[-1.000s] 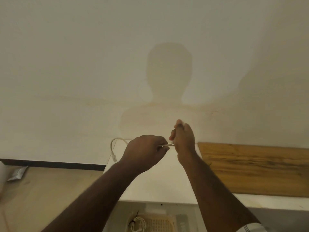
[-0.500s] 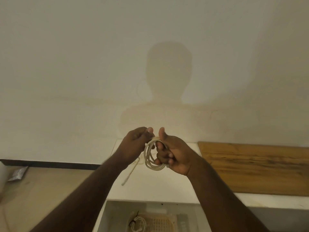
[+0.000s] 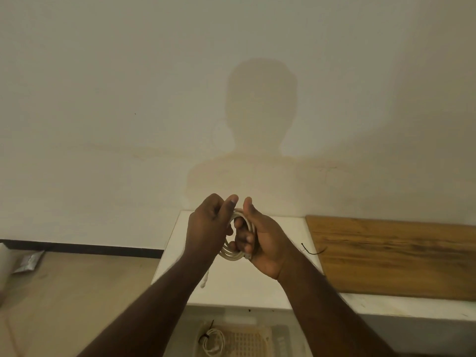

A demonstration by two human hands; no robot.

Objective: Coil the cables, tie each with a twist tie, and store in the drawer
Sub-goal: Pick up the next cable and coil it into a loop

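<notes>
White cable (image 3: 238, 249) coiled between both hands, no legible markings.

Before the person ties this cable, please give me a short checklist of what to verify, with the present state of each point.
1. Coil held firmly: ok, the right hand grips the loops and the left hand holds them too.
2. Whole cable wound in: not ok, a loose end hangs below the left hand.
3. Twist tie within reach: ok, a thin black tie lies on the white top beside the wooden board.
4. A hand free to take it: not ok, both are on the coil.
5. Drawer open: ok, a tied cable already lies inside.
6. Coil tight enough: cannot tell.
</notes>
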